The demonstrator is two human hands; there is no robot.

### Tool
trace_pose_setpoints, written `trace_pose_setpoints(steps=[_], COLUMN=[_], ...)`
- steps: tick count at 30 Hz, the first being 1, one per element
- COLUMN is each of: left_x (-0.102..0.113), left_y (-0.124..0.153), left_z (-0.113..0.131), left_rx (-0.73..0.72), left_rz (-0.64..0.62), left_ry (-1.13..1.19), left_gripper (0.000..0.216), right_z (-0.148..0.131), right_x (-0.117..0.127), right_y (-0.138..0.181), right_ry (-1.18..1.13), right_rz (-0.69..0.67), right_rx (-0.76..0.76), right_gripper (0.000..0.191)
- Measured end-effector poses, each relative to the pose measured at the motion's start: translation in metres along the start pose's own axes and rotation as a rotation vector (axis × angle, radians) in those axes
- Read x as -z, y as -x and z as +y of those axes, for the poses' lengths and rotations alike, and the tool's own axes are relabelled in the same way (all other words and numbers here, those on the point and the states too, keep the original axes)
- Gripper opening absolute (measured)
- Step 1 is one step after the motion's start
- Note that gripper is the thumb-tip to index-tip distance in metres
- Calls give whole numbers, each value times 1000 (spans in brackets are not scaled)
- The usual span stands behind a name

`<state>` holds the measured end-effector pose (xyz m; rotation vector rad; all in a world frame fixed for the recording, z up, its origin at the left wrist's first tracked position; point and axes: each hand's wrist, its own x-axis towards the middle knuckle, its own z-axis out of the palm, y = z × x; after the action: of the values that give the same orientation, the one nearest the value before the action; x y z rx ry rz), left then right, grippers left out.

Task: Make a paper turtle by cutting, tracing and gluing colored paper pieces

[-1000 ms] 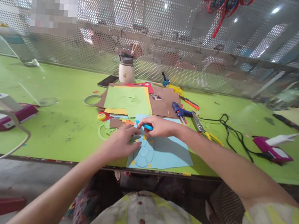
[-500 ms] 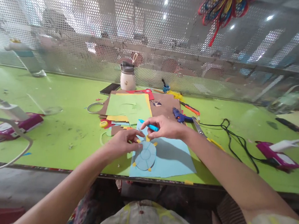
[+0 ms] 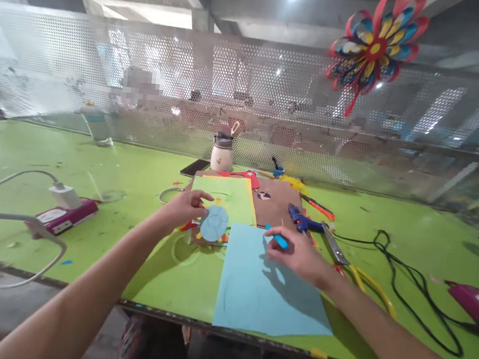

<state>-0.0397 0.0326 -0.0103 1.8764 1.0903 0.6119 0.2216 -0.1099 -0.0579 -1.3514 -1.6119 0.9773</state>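
Note:
A paper turtle [image 3: 214,223], with a round light-blue shell and small yellow limbs, is pinched at its upper left edge by my left hand [image 3: 189,206]. It hangs over the front of the paper stack, left of the blue sheet. My right hand [image 3: 296,251] is closed around a bright blue marker [image 3: 280,241] above the light-blue sheet [image 3: 271,294]. The sheet lies flat near the table's front edge, with my hand's shadow on it. Behind the turtle is a light-green sheet [image 3: 237,201] on top of brown and yellow paper.
Right of the papers lie a blue glue gun [image 3: 303,219], yellow-handled scissors [image 3: 336,249], a dark cord [image 3: 403,272] and an orange cutter [image 3: 321,208]. A white bottle [image 3: 222,154] and a phone [image 3: 195,168] stand behind. A purple power strip [image 3: 66,217] is at left.
My left hand has lifted the turtle off the blue sheet and moved it left over the paper stack. My right hand has drawn away rightward with the marker. The view has tilted up.

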Motion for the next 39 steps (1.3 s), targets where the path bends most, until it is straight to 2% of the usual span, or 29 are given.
trace_pose_setpoints(steps=[3,8,14,17,21,24,28,31,34,39], left_x=[7,1,-6,-6,-2,5,13,16,17,15], left_y=[-31,-61,-67,-66,-64,-63,-63,-62,-62,-63], left_z=[-6,-16,-22,-24,-25,-25,-31,-39,-44,-45], left_rx=[77,162,136,98,55,37,31,33,32,5], left_rz=[2,-76,-132,-81,14,78,145,170,182,184], left_ry=[-134,-298,-504,-611,-692,-713,-710,-701,-688,-661], left_gripper=[28,34,33,33,32,31,31,30,30,30], right_z=[2,4,14,13,-2,-16,-24,-24,-25,-33], right_x=[-8,-18,-19,-19,-15,-13,-25,-43,-57,-61], right_y=[12,16,11,13,12,-8,-62,-101,-125,-156], right_ry=[78,146,195,228,333,454,646,792,909,1010], right_rz=[4,-15,0,1,-4,-14,-2,-21,-59,-136], right_rx=[25,32,40,43,77,125,183,197,187,154], right_gripper=[25,22,19,20,23,33,44,38,34,35])
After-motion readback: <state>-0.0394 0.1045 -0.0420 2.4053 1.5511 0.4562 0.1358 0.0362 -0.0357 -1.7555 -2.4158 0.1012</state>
